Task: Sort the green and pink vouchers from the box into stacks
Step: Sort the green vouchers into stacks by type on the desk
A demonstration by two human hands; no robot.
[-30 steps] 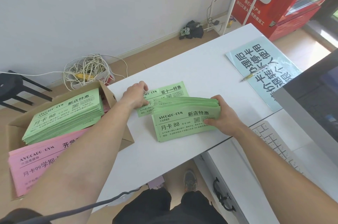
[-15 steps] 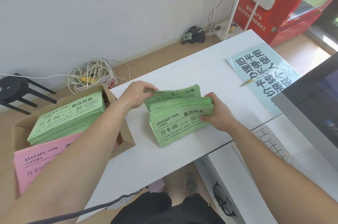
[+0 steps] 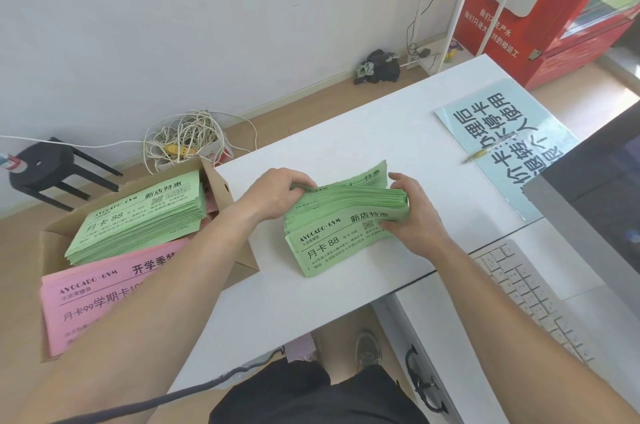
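1. The green voucher stack (image 3: 332,236) lies on the white worktop (image 3: 294,305), near its left end and just right of the box; the top sheet is printed "AVOCADO·GYM".
2. The left hand (image 3: 277,196) grips the stack's far left corner, with the fingers curled over the top sheets.
3. The right hand (image 3: 414,215) clasps the stack's right end, thumb on the printed face and fingers wrapped behind the edge.
4. One green sheet stands up behind the stack, between the two hands.
5. The cardboard box (image 3: 220,186) sits to the left of the worktop, below its level, with its flaps open.
6. Inside it, a pile of green vouchers (image 3: 138,219) fills the far part and a pile of pink vouchers (image 3: 100,299) the near part; the left forearm crosses above the pink pile.
7. On the right side of the worktop lies a pale blue sign (image 3: 502,132) with a pen (image 3: 479,155) at its near left edge.
8. A white keyboard (image 3: 530,299) and a monitor (image 3: 588,215) stand on a lower surface to the right.
9. On the floor by the wall are a tangle of white cables (image 3: 187,139) and a black stool (image 3: 41,163).
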